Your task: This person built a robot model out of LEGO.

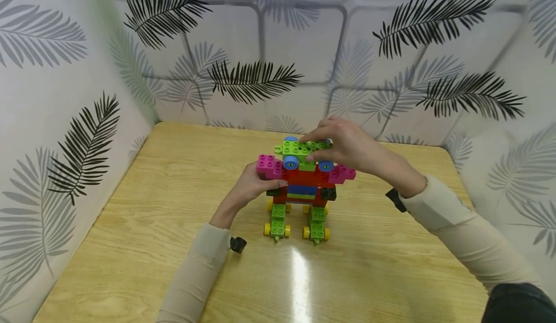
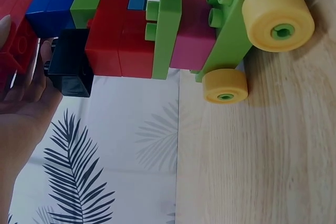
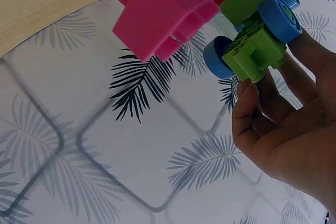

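Observation:
A figure built of toy blocks stands upright on the table, with a red body [image 1: 310,177] and a blue band [image 1: 302,190] across it. My left hand [image 1: 249,185] grips its left side, thumb in front, below a pink block [image 1: 266,162] and near a black block [image 2: 72,66]. Across the top lies a green wheeled block base [image 1: 295,149] with blue wheels [image 3: 278,18]. My right hand [image 1: 347,144] holds this base at its right part, its fingertips partly hidden behind it. The feet are green wheeled bases [image 1: 278,222] with yellow wheels [image 2: 278,18].
The figure stands around the middle of a light wooden table [image 1: 173,188]. White cloth walls [image 1: 299,38] with a leaf pattern rise behind the table and at its sides. A dark object [image 1: 519,303] shows at the lower right corner.

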Action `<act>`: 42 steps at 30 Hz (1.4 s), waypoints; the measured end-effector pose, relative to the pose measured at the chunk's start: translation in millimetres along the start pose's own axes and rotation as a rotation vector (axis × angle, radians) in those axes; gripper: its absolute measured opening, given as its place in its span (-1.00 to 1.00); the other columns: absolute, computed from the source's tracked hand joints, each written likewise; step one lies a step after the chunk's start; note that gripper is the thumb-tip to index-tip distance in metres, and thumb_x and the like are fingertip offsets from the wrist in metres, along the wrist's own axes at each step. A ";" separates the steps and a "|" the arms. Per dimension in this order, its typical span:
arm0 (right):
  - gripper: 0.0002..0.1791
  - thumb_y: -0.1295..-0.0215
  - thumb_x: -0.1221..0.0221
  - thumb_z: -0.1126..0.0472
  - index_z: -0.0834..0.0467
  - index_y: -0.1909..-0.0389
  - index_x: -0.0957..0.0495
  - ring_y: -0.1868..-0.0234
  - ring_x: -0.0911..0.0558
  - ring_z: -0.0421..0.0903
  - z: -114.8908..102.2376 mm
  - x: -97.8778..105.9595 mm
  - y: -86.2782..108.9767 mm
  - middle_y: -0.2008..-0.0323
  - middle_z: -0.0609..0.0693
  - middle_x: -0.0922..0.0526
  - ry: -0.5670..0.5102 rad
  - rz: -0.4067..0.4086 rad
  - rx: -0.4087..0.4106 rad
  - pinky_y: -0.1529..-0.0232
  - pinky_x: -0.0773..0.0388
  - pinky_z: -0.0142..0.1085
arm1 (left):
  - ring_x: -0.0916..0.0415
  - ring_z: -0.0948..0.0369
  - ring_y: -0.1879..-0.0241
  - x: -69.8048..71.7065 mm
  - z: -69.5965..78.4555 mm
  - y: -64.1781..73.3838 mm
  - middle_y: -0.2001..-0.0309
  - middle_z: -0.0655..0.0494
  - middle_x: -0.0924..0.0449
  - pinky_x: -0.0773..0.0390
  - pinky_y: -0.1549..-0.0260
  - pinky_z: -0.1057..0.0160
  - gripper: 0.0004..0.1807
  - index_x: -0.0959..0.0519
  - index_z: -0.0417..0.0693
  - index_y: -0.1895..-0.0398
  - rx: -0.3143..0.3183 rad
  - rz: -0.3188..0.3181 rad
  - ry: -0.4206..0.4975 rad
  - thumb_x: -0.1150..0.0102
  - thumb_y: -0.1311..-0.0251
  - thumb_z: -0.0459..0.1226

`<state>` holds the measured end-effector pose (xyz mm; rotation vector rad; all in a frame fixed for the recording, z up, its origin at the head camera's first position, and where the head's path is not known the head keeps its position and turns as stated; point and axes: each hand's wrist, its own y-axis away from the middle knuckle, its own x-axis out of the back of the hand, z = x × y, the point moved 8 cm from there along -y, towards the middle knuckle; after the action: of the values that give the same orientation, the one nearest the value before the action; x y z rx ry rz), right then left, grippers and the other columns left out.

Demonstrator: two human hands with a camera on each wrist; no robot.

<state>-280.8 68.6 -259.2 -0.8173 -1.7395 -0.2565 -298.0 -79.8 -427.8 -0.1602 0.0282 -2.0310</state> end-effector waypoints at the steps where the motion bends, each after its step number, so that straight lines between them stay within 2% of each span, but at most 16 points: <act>1: -0.58 -0.05 -0.43 0.16 0.13 0.02 -0.68 0.34 -0.43 -0.08 -0.1 -0.2 -0.2 0.31 -0.05 -0.66 0.000 -0.006 -0.003 0.31 -0.34 -0.22 | -0.53 0.03 -0.01 0.0 0.0 0.0 -0.04 -0.06 -0.57 -0.54 -0.01 0.07 -0.50 -0.49 -0.12 -0.14 0.001 0.000 0.001 -0.37 -0.11 -0.29; 10: -0.57 -0.07 -0.42 0.11 0.11 0.00 -0.67 0.34 -0.43 -0.08 -1.8 0.2 -0.6 0.29 -0.04 -0.66 0.044 -0.051 -0.041 0.34 -0.36 -0.24 | -0.52 0.03 -0.03 0.1 -1.0 -0.9 -0.05 -0.06 -0.57 -0.52 -0.03 0.07 -0.49 -0.48 -0.13 -0.15 0.016 -0.004 0.007 -0.37 -0.11 -0.29; 18: -0.56 -0.04 -0.44 0.16 0.10 0.00 -0.67 0.27 -0.49 -0.07 -1.7 -2.8 -1.5 0.31 -0.04 -0.64 0.033 -0.101 -0.069 0.28 -0.43 -0.24 | -0.53 0.04 -0.02 -1.0 -1.9 -0.7 -0.04 -0.03 -0.57 -0.54 -0.01 0.08 -0.48 -0.48 -0.09 -0.16 0.009 -0.006 -0.002 -0.37 -0.11 -0.26; 31: -0.55 -0.01 -0.46 0.17 0.13 0.01 -0.68 0.29 -0.48 -0.08 -3.0 -3.6 -1.3 0.34 -0.06 -0.64 0.036 -0.104 -0.059 0.29 -0.41 -0.25 | -0.52 0.03 -0.03 -2.9 -1.0 -0.7 -0.06 -0.05 -0.56 -0.54 -0.02 0.08 -0.47 -0.47 -0.11 -0.18 0.001 -0.016 -0.004 -0.36 -0.11 -0.29; 42: -0.54 -0.01 -0.45 0.15 0.13 0.01 -0.68 0.28 -0.43 -0.02 -2.0 -7.9 -3.5 0.25 -0.01 -0.64 0.109 -0.141 -0.139 0.33 -0.38 -0.24 | -0.52 0.02 0.00 -1.0 -1.0 -2.5 -0.04 -0.08 -0.55 -0.55 0.01 0.08 -0.48 -0.46 -0.14 -0.16 -0.010 -0.014 0.004 -0.35 -0.11 -0.31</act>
<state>-280.5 61.9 -264.9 -0.7669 -1.6927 -0.5127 -299.9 -77.8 -428.6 -0.1627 0.0405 -2.0454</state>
